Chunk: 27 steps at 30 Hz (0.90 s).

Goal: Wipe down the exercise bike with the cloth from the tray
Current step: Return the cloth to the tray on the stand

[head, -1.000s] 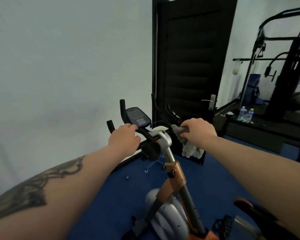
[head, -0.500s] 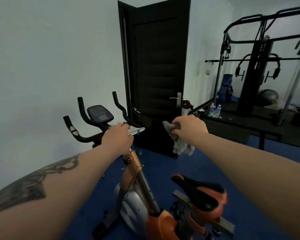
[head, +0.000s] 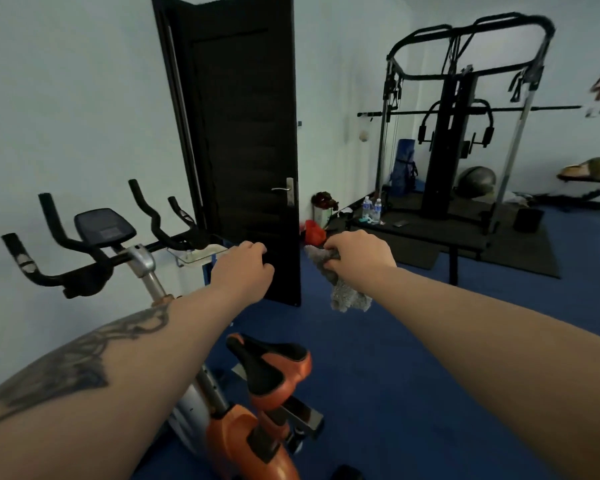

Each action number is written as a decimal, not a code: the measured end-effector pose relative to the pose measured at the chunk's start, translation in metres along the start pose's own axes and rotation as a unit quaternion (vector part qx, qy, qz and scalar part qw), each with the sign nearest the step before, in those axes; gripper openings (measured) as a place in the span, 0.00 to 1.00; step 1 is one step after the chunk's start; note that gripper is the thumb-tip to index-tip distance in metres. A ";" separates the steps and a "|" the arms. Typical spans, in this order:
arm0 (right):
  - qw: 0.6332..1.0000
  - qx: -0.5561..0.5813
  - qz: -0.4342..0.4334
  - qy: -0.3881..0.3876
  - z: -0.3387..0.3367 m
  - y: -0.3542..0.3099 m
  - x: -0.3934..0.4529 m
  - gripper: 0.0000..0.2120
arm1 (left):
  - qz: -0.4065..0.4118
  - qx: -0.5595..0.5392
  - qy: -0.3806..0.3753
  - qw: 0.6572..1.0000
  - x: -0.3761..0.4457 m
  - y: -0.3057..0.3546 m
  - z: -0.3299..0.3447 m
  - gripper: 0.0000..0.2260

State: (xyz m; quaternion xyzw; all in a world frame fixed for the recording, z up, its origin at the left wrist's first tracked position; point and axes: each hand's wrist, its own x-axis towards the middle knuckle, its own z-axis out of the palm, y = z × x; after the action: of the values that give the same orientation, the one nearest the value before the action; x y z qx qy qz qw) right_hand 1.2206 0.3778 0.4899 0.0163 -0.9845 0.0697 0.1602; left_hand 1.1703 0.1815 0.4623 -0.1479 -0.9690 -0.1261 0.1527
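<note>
The exercise bike stands at lower left, with black handlebars [head: 84, 268], a dark console [head: 104, 227] and a black-and-orange saddle [head: 274, 362]. My left hand [head: 244, 270] hovers to the right of the handlebars in front of the door, fingers curled, touching nothing. My right hand [head: 359, 252] is shut on a crumpled grey cloth [head: 345, 294] that hangs below the fist, in the air to the right of the bike. A pale tray [head: 199, 255] sits just behind the handlebars' right end.
A black door [head: 246, 140] stands open straight ahead. A black multi-gym frame [head: 465, 126] on dark mats fills the right, with water bottles [head: 373, 209], a grey ball [head: 475, 181] and a bench [head: 589, 188]. Blue carpet [head: 430, 358] covers the floor.
The view swung right, so the bike slid to the left. My left hand came off the handlebar. My right hand drew the cloth away from the right grip.
</note>
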 end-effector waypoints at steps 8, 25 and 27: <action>1.000 -0.024 0.009 0.009 0.008 0.094 0.039 0.12 | 0.004 0.004 -0.022 1.000 0.061 0.087 0.058 0.20; 0.998 0.003 -0.053 -0.021 0.055 0.236 0.226 0.10 | -0.092 0.025 -0.026 0.995 0.239 0.132 0.157 0.19; 0.997 0.010 -0.073 -0.019 0.066 0.245 0.253 0.09 | -0.112 0.027 -0.021 0.993 0.258 0.129 0.169 0.19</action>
State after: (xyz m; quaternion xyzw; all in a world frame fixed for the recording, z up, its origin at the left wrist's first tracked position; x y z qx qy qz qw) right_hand 0.9467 0.6081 0.4761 0.0912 -0.9828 0.0676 0.1459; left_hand 0.9337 0.4139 0.4181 -0.0368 -0.9855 -0.1131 0.1211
